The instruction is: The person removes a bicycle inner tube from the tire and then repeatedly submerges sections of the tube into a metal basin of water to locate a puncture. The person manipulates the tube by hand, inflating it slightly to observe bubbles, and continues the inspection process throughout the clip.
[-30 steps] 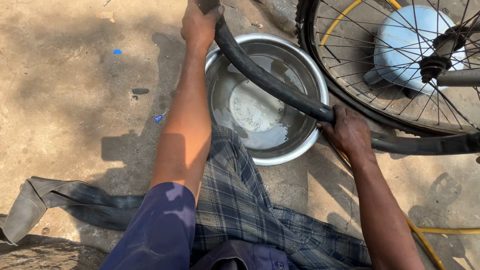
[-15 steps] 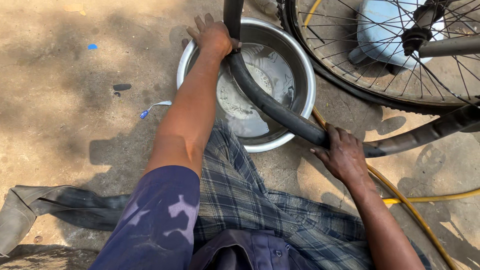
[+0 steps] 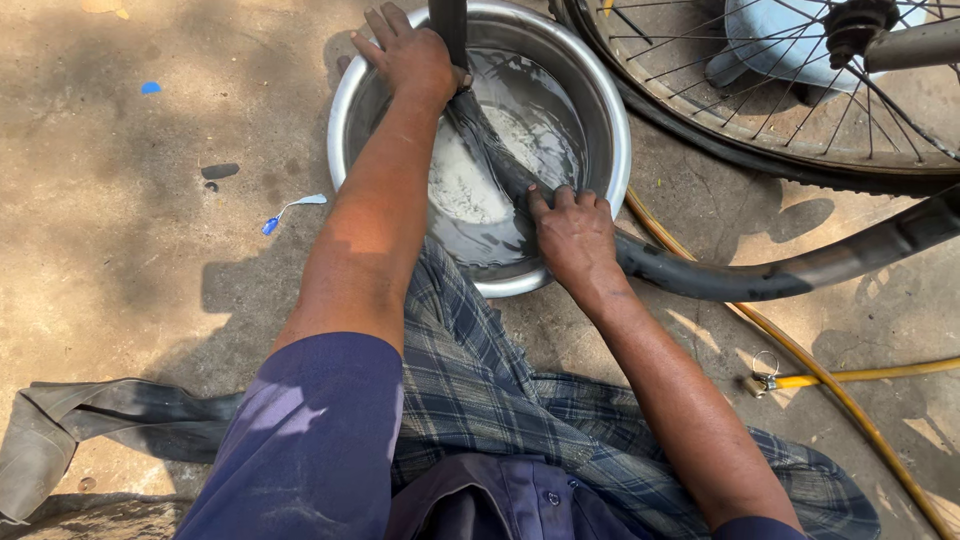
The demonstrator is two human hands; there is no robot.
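Progress, as I judge it from the head view: the black inner tube (image 3: 700, 275) is partly in the steel basin (image 3: 610, 130), with one stretch pressed under the water and the rest arching out to the right over the concrete floor (image 3: 120, 250). My left hand (image 3: 415, 55) grips the tube at the far rim, fingers clamped around it. My right hand (image 3: 572, 235) presses the tube at the near rim, fingers together and curled over it. Only this short stretch is wetted; the long run trailing toward the bicycle wheel (image 3: 760, 150) remains dry, so most of the tube is not yet dipped. Beside my right forearm lies a yellow hose (image 3: 850, 378).
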